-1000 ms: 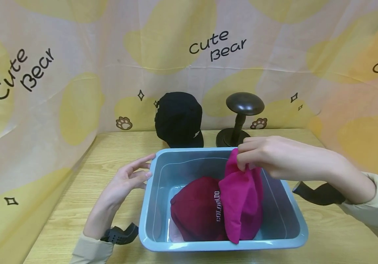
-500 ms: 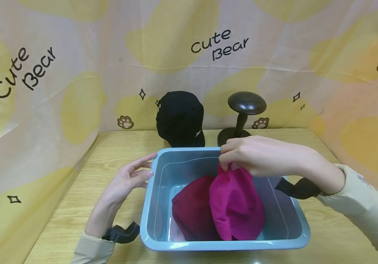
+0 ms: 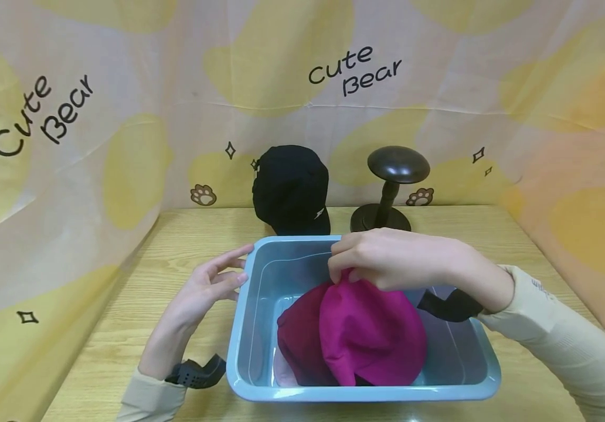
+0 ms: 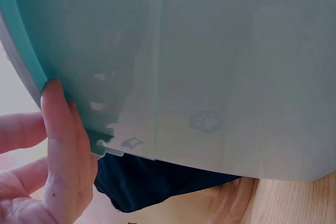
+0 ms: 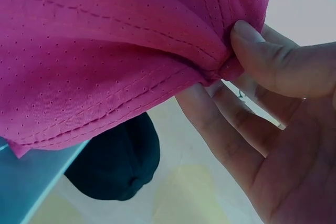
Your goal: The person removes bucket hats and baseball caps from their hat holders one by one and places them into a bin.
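My right hand (image 3: 387,255) pinches the top of a bright pink cap (image 3: 379,337) between thumb and fingers. In the right wrist view, the perforated pink fabric bunches where the thumb presses. The cap hangs inside a light blue plastic bin (image 3: 387,394), overlapping a dark red cap (image 3: 302,331) and hiding its lettering. A pale pink item (image 3: 284,370) shows only partly beneath them. My left hand (image 3: 204,290) touches the bin's left side with extended fingers, a fingertip at the rim. In the left wrist view, these fingers (image 4: 60,145) lie against the bin's outer wall (image 4: 210,66).
Behind the bin sits a black cap (image 3: 292,190), apparently on a stand mostly hidden below it. To its right stands a dark mushroom-topped hat stand (image 3: 398,165) bearing nothing. A patterned cloth (image 3: 260,70) surrounds the wooden table (image 3: 197,228) at the back and sides.
My right hand has moved left with the pink cap, which now covers more of the dark red cap and its lettering. The left hand stays at the bin's rim.
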Tool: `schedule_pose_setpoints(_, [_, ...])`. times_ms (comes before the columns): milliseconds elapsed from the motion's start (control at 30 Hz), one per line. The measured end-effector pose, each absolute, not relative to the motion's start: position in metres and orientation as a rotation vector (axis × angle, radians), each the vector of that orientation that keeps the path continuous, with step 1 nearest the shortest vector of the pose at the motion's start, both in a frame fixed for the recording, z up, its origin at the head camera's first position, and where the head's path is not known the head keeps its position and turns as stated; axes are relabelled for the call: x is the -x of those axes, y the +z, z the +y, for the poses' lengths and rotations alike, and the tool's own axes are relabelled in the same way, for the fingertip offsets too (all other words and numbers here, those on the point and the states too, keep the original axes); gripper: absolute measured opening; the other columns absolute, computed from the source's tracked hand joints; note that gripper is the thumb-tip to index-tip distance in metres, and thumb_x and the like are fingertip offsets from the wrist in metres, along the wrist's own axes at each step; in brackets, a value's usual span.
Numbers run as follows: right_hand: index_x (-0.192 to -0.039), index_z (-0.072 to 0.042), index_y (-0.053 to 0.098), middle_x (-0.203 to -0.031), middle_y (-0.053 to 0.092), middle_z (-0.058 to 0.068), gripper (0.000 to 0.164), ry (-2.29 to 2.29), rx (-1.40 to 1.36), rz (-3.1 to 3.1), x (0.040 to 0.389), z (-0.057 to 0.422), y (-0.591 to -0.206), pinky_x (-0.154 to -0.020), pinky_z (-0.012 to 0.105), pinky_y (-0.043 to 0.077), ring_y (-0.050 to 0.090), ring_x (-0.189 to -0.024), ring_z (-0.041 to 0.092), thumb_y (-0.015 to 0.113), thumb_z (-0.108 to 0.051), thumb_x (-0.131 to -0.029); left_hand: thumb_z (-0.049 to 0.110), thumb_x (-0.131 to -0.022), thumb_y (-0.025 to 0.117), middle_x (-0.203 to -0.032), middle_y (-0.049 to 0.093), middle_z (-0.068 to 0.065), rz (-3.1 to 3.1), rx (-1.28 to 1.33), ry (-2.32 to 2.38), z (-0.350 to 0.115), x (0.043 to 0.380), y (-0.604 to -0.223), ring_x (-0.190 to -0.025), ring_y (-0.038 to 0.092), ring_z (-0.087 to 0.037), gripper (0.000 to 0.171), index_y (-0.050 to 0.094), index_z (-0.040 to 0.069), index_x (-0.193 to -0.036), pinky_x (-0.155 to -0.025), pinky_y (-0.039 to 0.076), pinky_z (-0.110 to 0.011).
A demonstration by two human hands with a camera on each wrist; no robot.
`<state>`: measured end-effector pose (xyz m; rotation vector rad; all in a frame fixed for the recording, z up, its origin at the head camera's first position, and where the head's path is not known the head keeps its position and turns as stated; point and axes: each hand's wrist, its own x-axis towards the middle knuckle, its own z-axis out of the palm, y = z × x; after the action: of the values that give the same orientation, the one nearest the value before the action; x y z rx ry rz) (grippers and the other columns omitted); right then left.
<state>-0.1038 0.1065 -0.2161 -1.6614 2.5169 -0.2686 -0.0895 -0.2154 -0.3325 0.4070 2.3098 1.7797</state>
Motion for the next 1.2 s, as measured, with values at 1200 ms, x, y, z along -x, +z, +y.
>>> schedule_pose_setpoints(1200, [-0.098,-0.019,0.062,-0.095,0.058,-0.01,0.018,-0.374,1.653,2.484,0.111,0.079,-0.249,-0.077,0.017,0.049,0.052,-0.09,0.004,0.062,-0.004,-0.088,0.015,-0.095,0.058,-0.122,0.051,-0.024,2.293,-0.418,1.788,-0.216,0.09,-0.333,-0.085,0.07,-0.014,0.053,0.041,0.009,-0.145,-0.076,0.06,-0.035])
